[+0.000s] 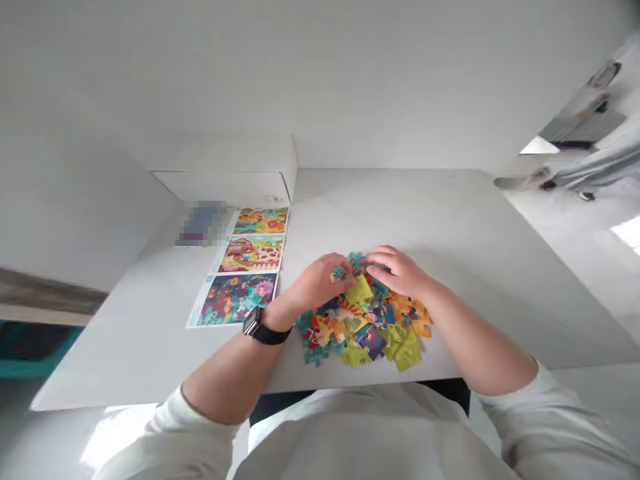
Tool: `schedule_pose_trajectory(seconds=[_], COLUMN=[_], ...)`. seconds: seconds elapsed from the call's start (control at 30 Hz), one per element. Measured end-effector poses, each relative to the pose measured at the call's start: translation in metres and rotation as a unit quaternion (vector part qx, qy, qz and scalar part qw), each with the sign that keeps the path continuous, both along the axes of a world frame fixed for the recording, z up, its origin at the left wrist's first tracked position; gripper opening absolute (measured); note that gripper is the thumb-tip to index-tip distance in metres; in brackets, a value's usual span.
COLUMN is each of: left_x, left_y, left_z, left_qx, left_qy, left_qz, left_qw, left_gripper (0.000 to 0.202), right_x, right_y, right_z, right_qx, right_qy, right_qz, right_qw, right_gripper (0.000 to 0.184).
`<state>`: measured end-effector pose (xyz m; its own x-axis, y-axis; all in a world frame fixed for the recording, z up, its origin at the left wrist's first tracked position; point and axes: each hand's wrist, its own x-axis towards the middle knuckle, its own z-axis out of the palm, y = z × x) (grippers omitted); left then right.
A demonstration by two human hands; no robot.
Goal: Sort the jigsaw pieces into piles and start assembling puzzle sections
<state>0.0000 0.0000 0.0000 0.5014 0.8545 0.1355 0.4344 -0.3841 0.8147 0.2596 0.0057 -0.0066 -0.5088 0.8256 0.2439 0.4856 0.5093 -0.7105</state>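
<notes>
A heap of colourful jigsaw pieces (367, 330) lies on the white table (450, 227) in front of me. My left hand (320, 280), with a black watch on its wrist, rests on the heap's far left side, its fingers pinched on a yellow-green piece (359, 291). My right hand (397, 270) lies palm down on the far top of the heap, fingers curled over the pieces; whether it grips one is hidden.
A printed sheet (243, 270) with three colourful puzzle pictures lies to the left of the heap. Behind it stands a white box (225, 180) against the wall. The table's near edge runs just below the heap.
</notes>
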Motion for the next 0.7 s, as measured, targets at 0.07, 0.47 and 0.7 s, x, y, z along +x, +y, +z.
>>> schedule_pose_trajectory(seconds=[0.07,0.47,0.7], left_x=[0.000,0.003,-0.002], left_y=[0.000,-0.002,0.001], left_z=[-0.003,-0.012,-0.020], left_qx=[-0.065,-0.131,-0.054], left_qy=[-0.051,-0.235,-0.197], left_qz=[0.016,0.038,0.052], left_qw=[0.996,0.962,0.977], left_gripper=[0.023,0.059,0.058], right_x=[-0.001,-0.010,0.048], right_y=[-0.007,-0.007,0.041], right_z=[0.004,0.003,-0.001], right_qx=[-0.095,-0.307,-0.281], right_qy=[0.025,0.168,0.299], right_qz=[0.005,-0.015,-0.294], right_qw=[0.995,0.937,0.863], right_gripper=[0.027,0.024,0.026])
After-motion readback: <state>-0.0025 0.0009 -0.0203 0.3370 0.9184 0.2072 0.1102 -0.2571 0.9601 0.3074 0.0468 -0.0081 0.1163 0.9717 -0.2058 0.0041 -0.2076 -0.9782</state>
